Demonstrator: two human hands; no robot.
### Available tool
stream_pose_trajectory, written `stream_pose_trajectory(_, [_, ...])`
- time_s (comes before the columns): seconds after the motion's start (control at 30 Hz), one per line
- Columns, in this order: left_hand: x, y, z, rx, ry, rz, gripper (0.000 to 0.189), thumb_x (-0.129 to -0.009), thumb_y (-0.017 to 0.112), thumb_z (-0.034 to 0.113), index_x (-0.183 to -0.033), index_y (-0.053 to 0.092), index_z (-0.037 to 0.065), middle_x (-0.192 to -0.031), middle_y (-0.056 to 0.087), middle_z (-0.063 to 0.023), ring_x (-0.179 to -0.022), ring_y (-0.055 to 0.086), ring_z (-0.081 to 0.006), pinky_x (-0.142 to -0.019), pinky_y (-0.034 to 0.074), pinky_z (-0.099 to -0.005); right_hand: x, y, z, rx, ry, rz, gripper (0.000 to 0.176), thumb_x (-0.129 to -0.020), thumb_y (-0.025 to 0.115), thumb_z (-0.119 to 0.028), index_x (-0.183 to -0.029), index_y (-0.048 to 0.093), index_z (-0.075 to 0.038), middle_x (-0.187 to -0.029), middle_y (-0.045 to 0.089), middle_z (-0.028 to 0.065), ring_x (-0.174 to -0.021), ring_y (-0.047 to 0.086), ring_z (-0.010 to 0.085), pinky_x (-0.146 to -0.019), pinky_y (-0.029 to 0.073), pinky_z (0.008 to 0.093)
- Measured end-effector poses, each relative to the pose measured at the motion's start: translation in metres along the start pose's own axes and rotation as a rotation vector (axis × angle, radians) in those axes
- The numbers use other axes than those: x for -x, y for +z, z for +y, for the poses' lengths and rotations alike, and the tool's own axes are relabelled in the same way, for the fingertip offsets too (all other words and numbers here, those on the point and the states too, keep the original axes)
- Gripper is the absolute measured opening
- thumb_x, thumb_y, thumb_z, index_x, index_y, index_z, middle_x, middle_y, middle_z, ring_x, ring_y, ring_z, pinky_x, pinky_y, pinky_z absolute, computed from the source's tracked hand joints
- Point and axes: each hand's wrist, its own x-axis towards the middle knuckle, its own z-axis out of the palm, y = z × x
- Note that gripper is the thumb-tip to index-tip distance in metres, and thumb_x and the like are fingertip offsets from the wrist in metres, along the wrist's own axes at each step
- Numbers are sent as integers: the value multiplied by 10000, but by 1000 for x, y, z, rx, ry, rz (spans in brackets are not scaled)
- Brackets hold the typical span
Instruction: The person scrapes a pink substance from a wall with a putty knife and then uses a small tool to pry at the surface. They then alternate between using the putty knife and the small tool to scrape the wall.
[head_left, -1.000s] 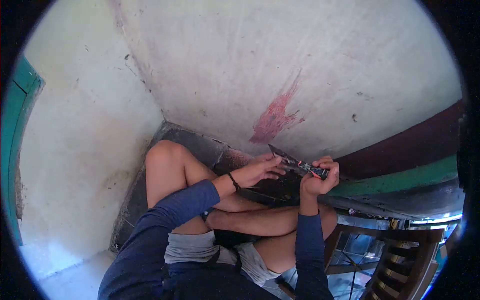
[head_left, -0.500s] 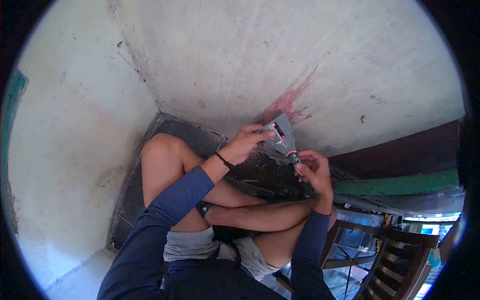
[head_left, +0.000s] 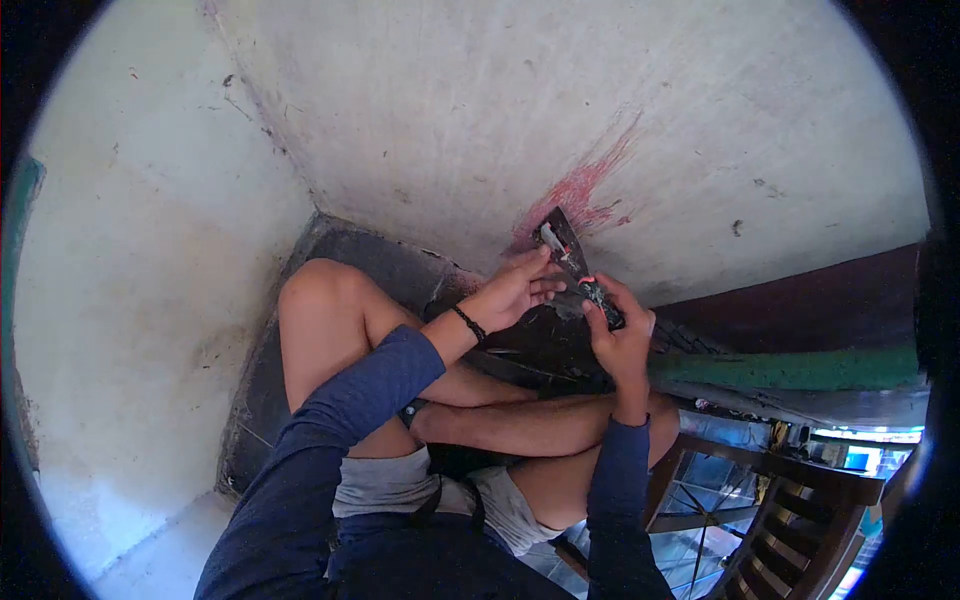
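My right hand (head_left: 622, 330) grips a putty knife by its black and red handle (head_left: 603, 304). The knife's blade (head_left: 562, 240) points up and left, in front of the red-stained wall, and looks dark with a pale patch on it. Beside the blade is my left hand (head_left: 512, 292), with a dark braided band on the wrist. Its thumb tip is at the blade's lower edge; whether it touches cannot be made out. The other fingers are loosely stretched out, apart from the thumb. Behind the blade, a red smear (head_left: 590, 188) marks the pale wall (head_left: 440, 110).
My crossed legs (head_left: 500, 425) fill the space below my hands. Dark floor tiles (head_left: 365, 245) run along the wall corner on the left. To the right are a green-edged ledge (head_left: 790, 370) and a brown slatted wooden chair (head_left: 790, 540).
The putty knife has turned over in my right hand, so its labelled grey face no longer shows. My left fingers have loosened from the blade, and my right hand now wraps the handle.
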Motion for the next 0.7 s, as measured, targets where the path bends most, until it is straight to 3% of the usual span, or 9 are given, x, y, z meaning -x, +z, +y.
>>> stream_pose_trajectory(0.07, [-7,-4,2,6,30,-17,317,-918,579,419,-1034,611,126,-898,633,-8,-890,617,-175,-759,472,-298,4,12,-4,112,-19,56,314,-779,671,-37,-1091,642,-34,-894,686,179,-782,692,252,-725,519,338])
stream_pose_trajectory(0.27, [-7,-16,1,26,24,-51,316,-937,543,416,-1036,615,124,-925,655,-25,-883,619,-164,-766,474,-303,12,36,-10,21,39,99,319,-795,661,-33,-1107,625,21,-907,684,198,-778,694,279,-694,526,336])
stream_pose_trajectory(0.47, [-5,-15,3,117,86,-69,299,-947,527,404,-1012,619,126,-925,664,-26,-862,621,-161,-781,477,-305,14,54,-3,61,-3,135,320,-798,656,-19,-1112,623,26,-926,691,184,-720,684,247,-684,525,309])
stream_pose_trajectory(0.7, [-7,-20,0,75,91,-34,352,-948,504,439,-1064,596,120,-1013,661,-52,-924,607,-167,-835,462,-330,8,53,-4,-68,57,109,252,-834,634,-74,-1075,610,-4,-806,674,137,-626,627,166,-608,503,284])
